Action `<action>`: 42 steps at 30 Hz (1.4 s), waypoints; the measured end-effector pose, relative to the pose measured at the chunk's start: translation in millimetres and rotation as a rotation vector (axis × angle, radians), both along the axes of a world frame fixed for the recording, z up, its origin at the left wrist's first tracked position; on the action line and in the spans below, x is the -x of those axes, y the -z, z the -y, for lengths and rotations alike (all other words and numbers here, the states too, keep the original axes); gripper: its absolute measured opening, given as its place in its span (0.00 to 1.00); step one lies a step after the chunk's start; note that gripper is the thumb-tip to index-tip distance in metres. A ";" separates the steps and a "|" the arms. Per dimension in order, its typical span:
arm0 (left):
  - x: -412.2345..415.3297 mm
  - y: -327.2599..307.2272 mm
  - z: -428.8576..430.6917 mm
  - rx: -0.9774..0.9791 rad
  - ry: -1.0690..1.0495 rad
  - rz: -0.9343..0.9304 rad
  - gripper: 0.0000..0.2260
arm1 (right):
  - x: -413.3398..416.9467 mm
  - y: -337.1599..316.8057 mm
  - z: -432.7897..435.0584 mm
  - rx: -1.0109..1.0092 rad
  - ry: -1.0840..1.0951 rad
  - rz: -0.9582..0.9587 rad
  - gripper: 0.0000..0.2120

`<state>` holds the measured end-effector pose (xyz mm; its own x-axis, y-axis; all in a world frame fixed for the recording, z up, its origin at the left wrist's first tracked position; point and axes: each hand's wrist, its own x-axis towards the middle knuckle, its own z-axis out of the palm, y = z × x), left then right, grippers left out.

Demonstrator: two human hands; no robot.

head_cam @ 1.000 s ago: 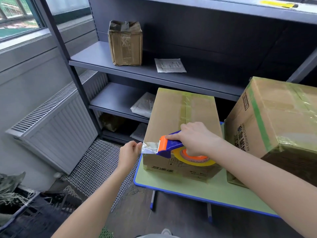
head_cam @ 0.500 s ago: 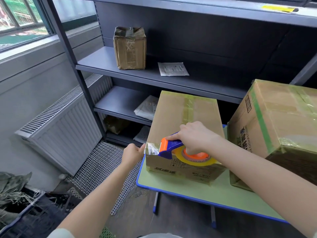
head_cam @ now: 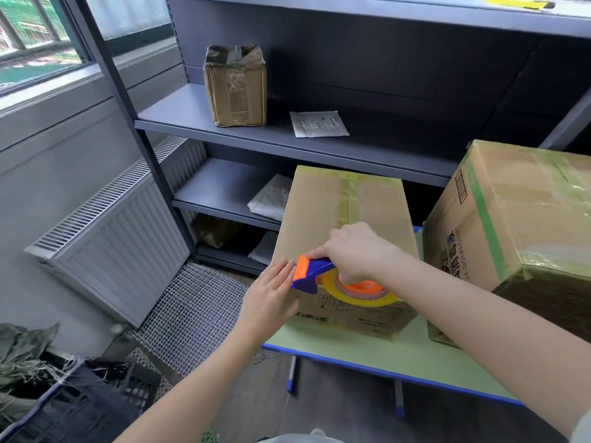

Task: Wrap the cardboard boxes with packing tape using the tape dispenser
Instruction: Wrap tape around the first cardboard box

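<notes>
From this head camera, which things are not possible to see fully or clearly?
All in the head view:
- Tape dispenser: its handle is hidden under the right hand, which grips it.
- Middle box: its left side faces away and the flat left hand covers the near corner, so any tape there is unseen.
- Large box: cut off by the right edge.
- Shelf paper: its print is too small to read.

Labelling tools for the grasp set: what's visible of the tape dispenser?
The tape dispenser is plastic-looking: blue body, orange front end, a roll of yellowish clear tape on an orange hub. It sits at the near left top corner of the box. The right hand grips it from above, hiding the handle. The left hand lies flat on the box beside its front end.
</notes>
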<state>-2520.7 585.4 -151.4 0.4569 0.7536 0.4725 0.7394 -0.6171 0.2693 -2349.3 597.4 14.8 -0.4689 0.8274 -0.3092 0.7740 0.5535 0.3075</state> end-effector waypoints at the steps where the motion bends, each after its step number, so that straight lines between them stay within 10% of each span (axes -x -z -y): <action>1: -1.8 1.8 -1.2 -0.021 -0.010 -0.013 0.22 | 0.8 0.3 -0.4 -0.002 -0.007 0.002 0.25; 42: 20.5 11.5 -29.4 -0.195 -0.044 -0.155 0.15 | -73.7 -10.3 17.8 0.093 0.116 0.084 0.32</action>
